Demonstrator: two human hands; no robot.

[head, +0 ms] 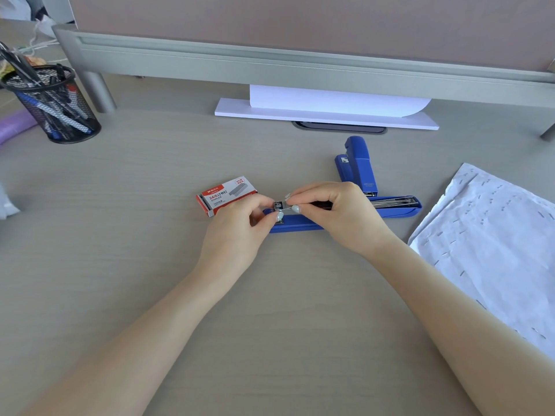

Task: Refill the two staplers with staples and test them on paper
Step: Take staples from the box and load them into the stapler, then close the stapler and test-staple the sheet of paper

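Note:
A blue stapler (393, 207) lies swung fully open across the desk middle, its metal staple channel facing up. My left hand (240, 232) pinches the channel's left end. My right hand (336, 211) pinches a thin strip of staples (286, 208) over that same end. The red and white staple box (225, 195) lies just behind my left hand. A second blue stapler (357, 163), closed, lies behind the open one. A crumpled white sheet of paper (492, 244), dotted with many staples, sits at the right.
A black mesh pen holder (51, 106) full of pens stands at the far left. A stack of white paper (324, 111) sits under the grey partition rail (270, 61) at the back. A purple object (15, 126) lies at the left edge.

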